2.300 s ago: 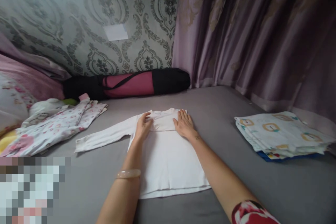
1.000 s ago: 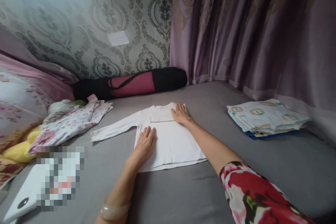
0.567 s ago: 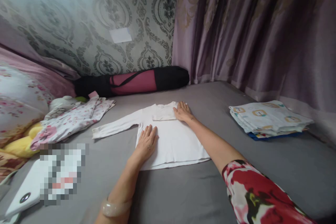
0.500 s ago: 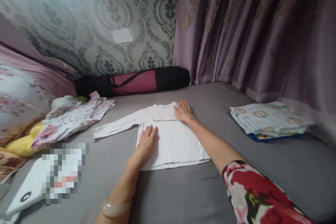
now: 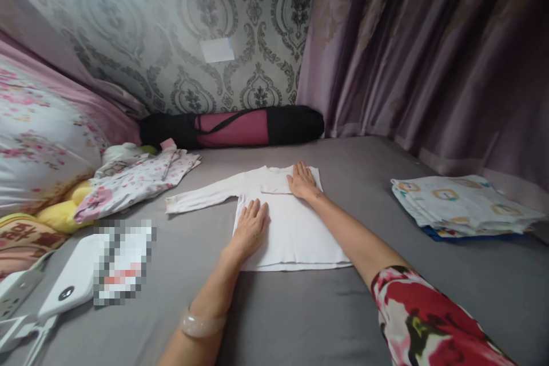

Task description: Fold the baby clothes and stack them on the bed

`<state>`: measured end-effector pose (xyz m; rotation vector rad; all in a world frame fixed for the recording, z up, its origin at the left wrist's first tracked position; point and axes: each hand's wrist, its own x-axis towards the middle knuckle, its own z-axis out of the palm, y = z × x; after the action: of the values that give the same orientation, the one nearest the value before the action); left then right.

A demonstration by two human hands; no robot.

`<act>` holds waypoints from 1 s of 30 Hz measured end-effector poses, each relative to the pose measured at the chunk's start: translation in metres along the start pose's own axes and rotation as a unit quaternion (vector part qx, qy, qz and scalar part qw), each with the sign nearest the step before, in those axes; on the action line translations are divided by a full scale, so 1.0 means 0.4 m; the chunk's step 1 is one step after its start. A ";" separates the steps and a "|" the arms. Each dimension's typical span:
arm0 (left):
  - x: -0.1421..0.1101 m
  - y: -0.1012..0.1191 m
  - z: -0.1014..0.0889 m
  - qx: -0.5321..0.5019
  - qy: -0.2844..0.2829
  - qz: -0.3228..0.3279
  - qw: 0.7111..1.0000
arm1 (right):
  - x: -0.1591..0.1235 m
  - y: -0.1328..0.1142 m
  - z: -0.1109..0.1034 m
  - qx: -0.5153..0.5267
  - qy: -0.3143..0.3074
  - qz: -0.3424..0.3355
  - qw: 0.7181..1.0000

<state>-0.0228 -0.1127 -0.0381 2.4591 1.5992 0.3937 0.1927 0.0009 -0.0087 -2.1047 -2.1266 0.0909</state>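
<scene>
White long-sleeved shirt (image 5: 295,234), laid flat on the grey sheet (image 5: 278,320), collar pointing away from the person. 1 sleeve (image 5: 206,195) stretches out to the left; a folded band (image 5: 274,186), apparently the other sleeve, lies across the chest. Left hand (image 5: 252,230): palm down on the shirt's left side, fingers extended, gripping nothing. Right hand (image 5: 302,182): flat over the band near the right shoulder, likewise unclenched. From where I stand, the step in hand seems to be pressing the fold flat; the next move calls for lifting the palms without dragging the cloth. The fabric looks thin, soft and matt, its 2 hem layers slightly offset. Outward, right: a squarish stack of printed cloths (image 5: 463,200). Left: a loosely laid floral garment (image 5: 137,183) and a smooth, round-cornered white device (image 5: 81,269). Behind: a cylindrical black-and-maroon bag (image 5: 240,130) below patterned wallpaper (image 5: 171,17).
</scene>
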 end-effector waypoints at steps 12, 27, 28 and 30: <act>-0.002 -0.003 0.001 -0.020 0.006 0.003 1.000 | 0.021 -0.022 0.017 0.014 -0.042 0.014 0.999; 0.001 -0.002 -0.001 -0.048 0.015 -0.008 0.999 | -0.011 -0.195 0.033 0.055 -0.056 -0.084 0.993; 0.001 -0.004 0.001 -0.050 0.020 -0.006 0.999 | -0.010 -0.197 0.036 0.055 -0.058 -0.084 0.993; 0.002 -0.008 0.003 -0.055 0.033 0.000 0.998 | -0.011 -0.198 0.042 0.055 -0.061 -0.086 0.993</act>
<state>-0.0251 -0.1107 -0.0401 2.3883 1.5584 0.5529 0.1120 -0.0035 -0.0138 -1.8926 -2.3033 0.3175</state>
